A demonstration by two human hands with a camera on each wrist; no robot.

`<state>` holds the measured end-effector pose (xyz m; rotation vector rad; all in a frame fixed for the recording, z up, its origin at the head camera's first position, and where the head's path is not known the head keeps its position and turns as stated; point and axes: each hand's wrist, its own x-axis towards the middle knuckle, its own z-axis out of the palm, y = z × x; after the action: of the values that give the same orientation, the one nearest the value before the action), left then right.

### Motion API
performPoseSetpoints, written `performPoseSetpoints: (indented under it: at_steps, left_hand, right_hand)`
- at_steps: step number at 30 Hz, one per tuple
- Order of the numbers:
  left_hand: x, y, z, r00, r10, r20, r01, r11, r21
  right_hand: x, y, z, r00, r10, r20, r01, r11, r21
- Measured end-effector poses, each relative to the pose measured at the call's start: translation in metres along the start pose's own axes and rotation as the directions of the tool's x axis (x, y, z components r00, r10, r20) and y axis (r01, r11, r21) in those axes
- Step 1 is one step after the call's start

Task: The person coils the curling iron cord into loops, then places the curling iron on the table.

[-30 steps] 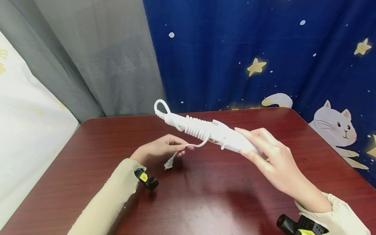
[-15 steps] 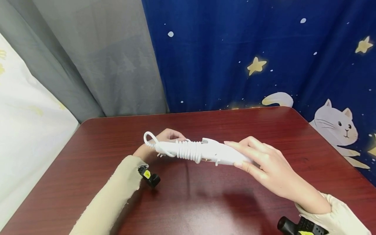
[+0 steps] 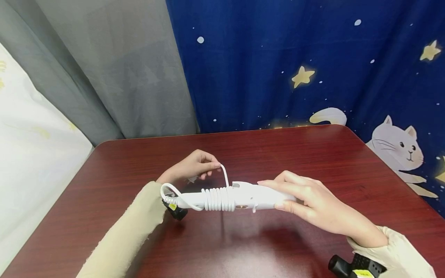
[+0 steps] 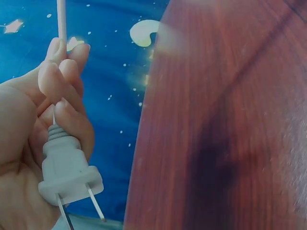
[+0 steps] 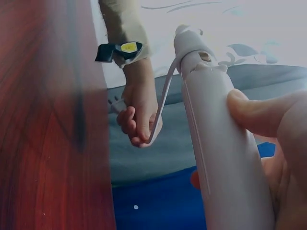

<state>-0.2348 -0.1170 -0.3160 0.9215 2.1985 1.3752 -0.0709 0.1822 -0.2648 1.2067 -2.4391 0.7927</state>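
A white hair iron (image 3: 262,195) is held nearly level above the table in the head view, its cord (image 3: 219,199) wound in several turns round the handle. My right hand (image 3: 313,202) grips the wide, smooth end between thumb and fingers. Beyond the iron, my left hand (image 3: 196,164) pinches the cord's free length, which runs from the coil up to the fingertips. In the left wrist view, a two-pin plug (image 4: 69,167) hangs below the curled fingers, close to the palm. The right wrist view shows the iron's smooth body (image 5: 220,139) with my thumb on it.
The dark red wooden table (image 3: 264,247) lies beneath both hands. Behind it hang a grey curtain (image 3: 139,77) and a blue star-patterned curtain (image 3: 250,77). White cloth (image 3: 34,162) covers the left side.
The hair iron has come down and turned from slanted to level. The cord, earlier leaving the coil's near side, now leaves over the far side; the left hand has shifted slightly away and leftward.
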Motion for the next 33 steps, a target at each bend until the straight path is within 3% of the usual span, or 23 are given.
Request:
performPoseSetpoints:
  at_steps: [5, 9, 13, 17, 21, 26, 30, 33]
  left_hand:
    - [0.0, 0.004, 0.0, 1.0, 0.002, -0.011, -0.001, 1.0, 0.024]
    - [-0.006, 0.015, -0.011, 0.999, -0.015, -0.036, 0.018, 0.997, 0.07]
    - [-0.018, 0.038, -0.025, 0.998, -0.038, -0.05, 0.044, 0.991, 0.127]
    - [-0.026, 0.068, -0.03, 1.0, -0.006, -0.005, 0.007, 0.981, 0.191]
    - [-0.031, 0.093, -0.021, 0.996, 0.065, 0.056, -0.076, 0.969, 0.235]
    - [-0.036, 0.111, 0.002, 0.984, 0.143, 0.103, -0.166, 0.946, 0.278]
    - [-0.04, 0.119, 0.015, 0.977, 0.173, 0.128, -0.204, 0.93, 0.304]
    - [-0.044, 0.122, 0.02, 0.979, 0.171, 0.112, -0.198, 0.93, 0.311]
  right_hand:
    - [-0.001, 0.0, -0.001, 0.999, 0.015, 0.046, -0.014, 1.0, -0.002]
    - [-0.003, 0.003, -0.001, 0.991, 0.061, 0.12, -0.056, 0.997, -0.046]
    - [-0.004, 0.01, 0.001, 0.987, 0.055, 0.148, -0.044, 0.996, -0.079]
    - [-0.002, 0.017, 0.005, 0.987, 0.033, 0.155, -0.015, 0.993, -0.118]
    - [0.0, 0.023, 0.008, 0.981, 0.047, 0.19, -0.016, 0.986, -0.165]
    - [0.002, 0.026, 0.013, 0.965, 0.096, 0.245, -0.035, 0.97, -0.24]
    - [0.002, 0.027, 0.014, 0.96, 0.13, 0.247, -0.054, 0.954, -0.294]
    - [0.001, 0.029, 0.013, 0.959, 0.171, 0.224, -0.095, 0.945, -0.313]
